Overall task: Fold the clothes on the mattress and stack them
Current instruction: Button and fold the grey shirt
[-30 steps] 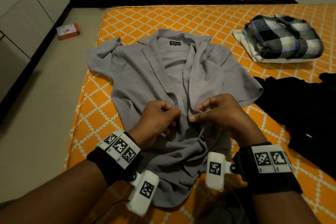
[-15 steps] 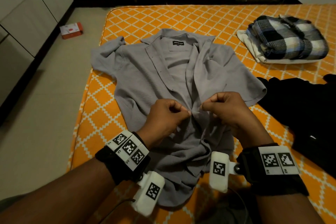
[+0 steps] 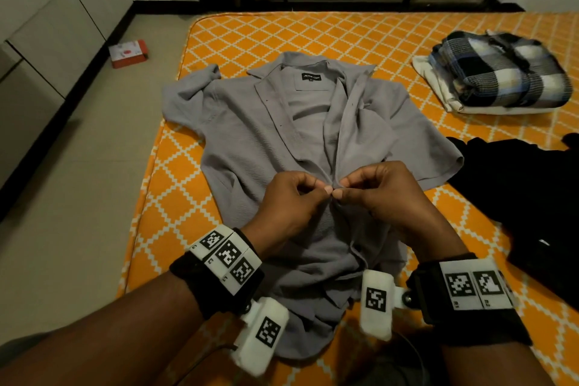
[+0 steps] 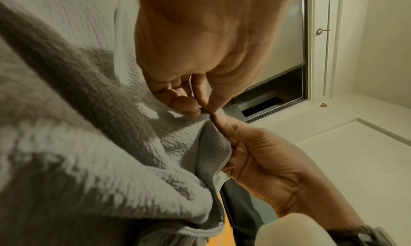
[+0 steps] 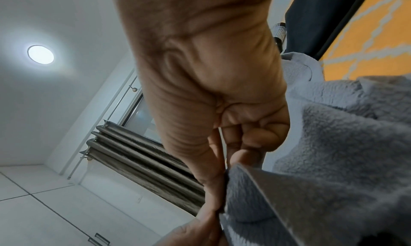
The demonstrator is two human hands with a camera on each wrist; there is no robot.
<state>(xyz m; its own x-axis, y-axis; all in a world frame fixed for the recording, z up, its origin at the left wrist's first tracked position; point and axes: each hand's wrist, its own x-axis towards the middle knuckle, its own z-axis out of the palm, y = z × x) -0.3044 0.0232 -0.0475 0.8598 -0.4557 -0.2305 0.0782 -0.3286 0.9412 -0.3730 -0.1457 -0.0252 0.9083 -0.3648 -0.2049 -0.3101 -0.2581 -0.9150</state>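
Note:
A grey short-sleeved shirt lies face up and unbuttoned on the orange patterned mattress, collar away from me. My left hand and right hand meet at the middle of its front. Each pinches one front edge between thumb and forefinger, fingertips nearly touching. In the left wrist view the left hand nips the crinkled grey cloth against the right hand's thumb. The right wrist view has the right hand pinching the shirt's edge. The lower shirt is bunched under my wrists.
A folded plaid shirt sits on a folded white garment at the far right. An unfolded black garment lies right of the grey shirt. The mattress's left edge drops to the floor, where a red box lies.
Both hands have crept up the shirt's front opening, away from me, staying pinched on the two edges and drawing them closer together. The lower front is more gathered.

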